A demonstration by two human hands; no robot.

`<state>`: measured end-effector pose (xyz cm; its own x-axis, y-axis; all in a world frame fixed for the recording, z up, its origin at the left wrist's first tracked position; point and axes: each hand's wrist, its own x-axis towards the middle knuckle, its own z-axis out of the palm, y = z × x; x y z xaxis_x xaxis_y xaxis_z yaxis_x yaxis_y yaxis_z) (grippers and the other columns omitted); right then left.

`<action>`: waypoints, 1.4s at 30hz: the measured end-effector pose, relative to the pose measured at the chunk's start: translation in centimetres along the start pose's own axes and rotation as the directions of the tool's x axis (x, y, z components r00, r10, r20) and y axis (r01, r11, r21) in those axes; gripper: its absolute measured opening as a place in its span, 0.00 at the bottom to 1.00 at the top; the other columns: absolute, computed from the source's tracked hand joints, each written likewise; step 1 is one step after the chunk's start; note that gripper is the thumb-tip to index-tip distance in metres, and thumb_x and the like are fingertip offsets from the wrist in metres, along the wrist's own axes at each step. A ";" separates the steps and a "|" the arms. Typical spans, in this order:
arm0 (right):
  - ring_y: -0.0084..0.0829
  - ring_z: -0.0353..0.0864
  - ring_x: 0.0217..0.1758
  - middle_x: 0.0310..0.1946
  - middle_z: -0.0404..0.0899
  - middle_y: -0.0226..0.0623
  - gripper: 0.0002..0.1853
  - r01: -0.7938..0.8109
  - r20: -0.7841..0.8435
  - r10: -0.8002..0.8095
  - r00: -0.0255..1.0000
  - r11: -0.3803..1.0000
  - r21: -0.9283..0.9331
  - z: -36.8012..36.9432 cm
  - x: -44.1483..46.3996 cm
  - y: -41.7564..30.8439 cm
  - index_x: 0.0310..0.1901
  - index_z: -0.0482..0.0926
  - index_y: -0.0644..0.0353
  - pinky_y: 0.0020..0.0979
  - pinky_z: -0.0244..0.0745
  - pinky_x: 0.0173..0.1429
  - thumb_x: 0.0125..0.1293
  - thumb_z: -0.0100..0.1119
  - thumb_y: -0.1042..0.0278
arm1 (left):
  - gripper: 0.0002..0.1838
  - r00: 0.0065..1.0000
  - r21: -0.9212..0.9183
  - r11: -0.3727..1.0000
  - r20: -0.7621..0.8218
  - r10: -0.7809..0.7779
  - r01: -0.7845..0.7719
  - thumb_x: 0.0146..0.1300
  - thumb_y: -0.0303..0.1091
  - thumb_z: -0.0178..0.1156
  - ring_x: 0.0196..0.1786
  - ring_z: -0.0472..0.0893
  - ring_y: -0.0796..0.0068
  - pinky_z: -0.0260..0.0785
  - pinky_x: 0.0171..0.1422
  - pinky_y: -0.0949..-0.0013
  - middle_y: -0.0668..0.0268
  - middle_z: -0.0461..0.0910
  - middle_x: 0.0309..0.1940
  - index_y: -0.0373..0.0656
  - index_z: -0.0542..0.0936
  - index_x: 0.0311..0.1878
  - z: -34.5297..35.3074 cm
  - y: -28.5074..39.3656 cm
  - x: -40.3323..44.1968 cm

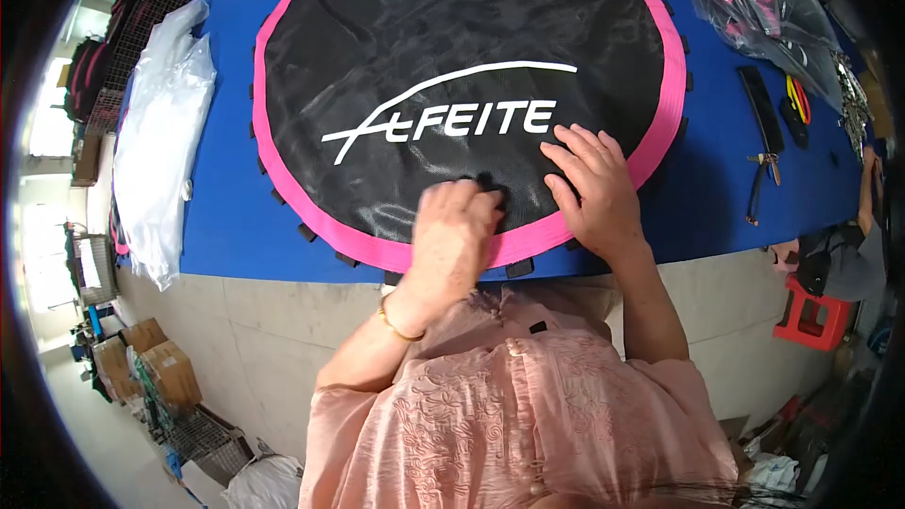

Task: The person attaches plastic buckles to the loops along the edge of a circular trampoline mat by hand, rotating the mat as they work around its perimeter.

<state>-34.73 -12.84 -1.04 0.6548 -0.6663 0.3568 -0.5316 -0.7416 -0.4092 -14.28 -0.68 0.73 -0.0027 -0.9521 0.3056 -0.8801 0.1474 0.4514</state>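
Observation:
A round black trampoline mat with a pink border and a white "FEITE" logo lies flat before me. Small black tabs stick out around its rim. My left hand is over the near edge, fingers curled together and slightly blurred. A small dark shape shows at its fingertips; whether it is an object or a fold of the mat I cannot make out. To the right of it, my right hand rests open on the mat just below the logo's end, its fingers spread.
Under the mat is a blue-covered table. Clear plastic bags lie on the left; another bag with pink items is at the upper right. A black strip and scissors lie right. A red stool stands beyond.

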 end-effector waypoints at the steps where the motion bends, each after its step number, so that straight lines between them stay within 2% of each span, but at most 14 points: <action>1: 0.45 0.76 0.75 0.68 0.81 0.41 0.19 -0.005 0.002 0.005 1.000 1.000 0.001 -0.1 0.0 -0.1 0.63 0.85 0.57 0.51 0.63 0.82 0.72 0.66 0.66 | 0.12 1.000 0.049 0.998 0.009 -0.030 0.030 0.60 0.30 0.71 0.46 0.81 0.56 0.72 0.55 0.55 0.60 0.81 0.39 0.42 0.88 0.47 -0.5 -0.9 -0.9; 3: 0.45 0.76 0.75 0.68 0.81 0.41 0.19 -0.013 0.006 0.013 1.000 1.000 0.000 -0.2 0.0 -0.2 0.63 0.85 0.56 0.50 0.63 0.82 0.72 0.66 0.66 | 0.12 0.992 0.107 0.986 -0.041 -0.122 0.126 0.59 0.29 0.72 0.46 0.81 0.56 0.72 0.55 0.54 0.61 0.81 0.39 0.42 0.88 0.47 -1.7 -2.2 -1.8; 6: 0.45 0.76 0.75 0.68 0.81 0.41 0.19 -0.013 0.001 0.013 1.000 1.000 -0.007 -0.1 0.0 -0.2 0.62 0.85 0.56 0.50 0.63 0.83 0.72 0.66 0.67 | 0.12 0.983 0.096 0.981 -0.091 -0.159 0.167 0.58 0.28 0.73 0.45 0.81 0.56 0.71 0.55 0.54 0.62 0.82 0.39 0.42 0.88 0.46 -2.3 -2.8 -2.1; 7: 0.45 0.76 0.75 0.68 0.81 0.41 0.19 -0.003 0.006 0.003 1.000 1.000 -0.005 0.0 0.1 -0.2 0.62 0.85 0.56 0.50 0.63 0.83 0.72 0.66 0.67 | 0.12 0.988 0.130 0.981 -0.077 -0.136 0.145 0.58 0.28 0.72 0.45 0.80 0.56 0.71 0.55 0.54 0.61 0.81 0.38 0.42 0.88 0.46 -1.9 -2.5 -2.0; 10: 0.45 0.78 0.74 0.68 0.82 0.41 0.19 -0.008 0.008 0.008 1.000 1.000 -0.003 0.1 0.1 0.0 0.62 0.85 0.57 0.50 0.64 0.82 0.71 0.66 0.68 | 0.12 0.997 0.045 0.998 -0.058 -0.046 0.049 0.60 0.29 0.71 0.45 0.79 0.56 0.71 0.56 0.54 0.60 0.79 0.38 0.42 0.87 0.47 -0.4 -0.7 -1.2; 11: 0.45 0.78 0.74 0.68 0.82 0.41 0.19 0.000 0.011 0.000 1.000 1.000 -0.001 0.1 0.1 0.0 0.62 0.85 0.57 0.50 0.64 0.82 0.71 0.66 0.68 | 0.11 0.999 0.054 0.998 0.015 -0.034 0.033 0.61 0.30 0.70 0.46 0.79 0.56 0.70 0.57 0.55 0.60 0.79 0.39 0.40 0.87 0.47 0.3 -0.3 -1.1; 13: 0.46 0.78 0.73 0.68 0.82 0.41 0.18 -0.004 -0.007 0.004 1.000 1.000 -0.010 0.2 0.1 0.0 0.62 0.85 0.56 0.51 0.64 0.82 0.71 0.66 0.68 | 0.11 0.998 0.008 1.000 -0.057 0.029 -0.028 0.62 0.31 0.69 0.46 0.79 0.56 0.70 0.57 0.55 0.60 0.79 0.39 0.40 0.87 0.47 0.8 0.4 -0.8; 15: 0.47 0.78 0.73 0.68 0.82 0.41 0.18 0.003 -0.011 -0.003 1.000 1.000 0.001 0.2 0.1 0.0 0.61 0.85 0.56 0.51 0.65 0.82 0.71 0.66 0.68 | 0.12 0.998 0.011 1.000 -0.052 0.021 -0.020 0.61 0.31 0.69 0.46 0.79 0.56 0.71 0.57 0.54 0.60 0.79 0.39 0.40 0.87 0.47 0.1 0.1 -1.2; 21: 0.46 0.78 0.73 0.68 0.82 0.40 0.18 0.007 -0.015 -0.007 1.000 1.000 -0.005 0.0 0.0 0.0 0.62 0.85 0.56 0.51 0.64 0.82 0.72 0.66 0.67 | 0.11 0.972 0.222 0.946 -0.052 -0.230 0.236 0.59 0.30 0.72 0.46 0.80 0.56 0.70 0.58 0.53 0.62 0.81 0.39 0.43 0.88 0.47 -4.1 -4.0 -4.2; 25: 0.46 0.78 0.74 0.68 0.82 0.40 0.18 0.009 -0.008 -0.009 1.000 1.000 -0.020 0.1 0.0 0.0 0.62 0.85 0.56 0.51 0.64 0.82 0.73 0.66 0.67 | 0.12 0.952 0.199 0.932 -0.114 -0.284 0.302 0.58 0.28 0.72 0.48 0.81 0.54 0.70 0.59 0.53 0.61 0.82 0.40 0.44 0.88 0.46 -5.0 -5.7 -4.5; 29: 0.46 0.78 0.74 0.68 0.82 0.39 0.18 0.008 0.008 -0.008 1.000 1.000 -0.018 0.0 0.1 0.1 0.63 0.85 0.56 0.51 0.65 0.82 0.73 0.66 0.66 | 0.10 0.978 0.155 0.968 -0.096 -0.186 0.199 0.59 0.29 0.72 0.47 0.80 0.54 0.71 0.58 0.53 0.60 0.81 0.40 0.43 0.87 0.45 -3.5 -3.7 -3.7; 31: 0.46 0.78 0.73 0.68 0.82 0.39 0.18 0.006 0.012 -0.006 1.000 1.000 -0.020 0.0 0.1 0.0 0.63 0.85 0.55 0.51 0.65 0.82 0.73 0.66 0.66 | 0.11 0.984 0.101 0.979 -0.034 -0.172 0.175 0.60 0.29 0.72 0.47 0.80 0.54 0.71 0.58 0.53 0.60 0.80 0.39 0.43 0.87 0.46 -3.2 -2.6 -3.5; 37: 0.46 0.78 0.73 0.69 0.81 0.40 0.18 0.011 0.015 -0.010 1.000 0.999 -0.039 -0.3 0.2 0.0 0.63 0.85 0.56 0.51 0.66 0.82 0.74 0.66 0.66 | 0.11 0.963 0.136 0.955 -0.098 -0.251 0.263 0.58 0.28 0.73 0.48 0.81 0.54 0.70 0.59 0.53 0.60 0.82 0.40 0.43 0.88 0.45 -4.4 -4.9 -4.2; 42: 0.46 0.78 0.73 0.67 0.81 0.41 0.19 0.013 0.002 -0.013 1.000 0.999 -0.036 0.1 0.1 0.2 0.63 0.84 0.54 0.52 0.65 0.81 0.72 0.68 0.66 | 0.11 0.975 0.131 0.968 -0.096 -0.201 0.213 0.57 0.28 0.73 0.48 0.81 0.54 0.71 0.59 0.53 0.60 0.82 0.39 0.43 0.88 0.44 -4.3 -4.9 -4.0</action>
<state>-34.74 -13.01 -1.20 0.6626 -0.6563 0.3609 -0.5420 -0.7527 -0.3738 -7.90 3.56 0.84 0.2203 -0.9320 0.2877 -0.9150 -0.0953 0.3919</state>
